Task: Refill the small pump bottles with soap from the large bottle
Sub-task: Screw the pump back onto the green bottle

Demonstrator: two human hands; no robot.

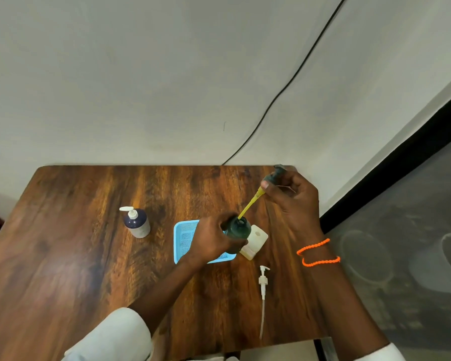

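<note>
My left hand point(214, 239) grips a dark green bottle point(238, 230) that stands upright over the blue tray point(184, 239). My right hand point(293, 201) holds a grey-green pump head point(275, 175) up and to the right of the bottle. The pump's yellow tube point(250, 205) slants down into the bottle's open neck. A white square bottle point(254, 241) with an open hole on top sits just right of the green bottle. A white pump with a long tube point(263, 290) lies on the table in front of it. A dark blue pump bottle point(136, 222) stands to the left.
The wooden table point(76, 256) stands against a pale wall, with a black cable point(284, 89) running down behind it. Grey floor point(401, 256) lies to the right of the table edge.
</note>
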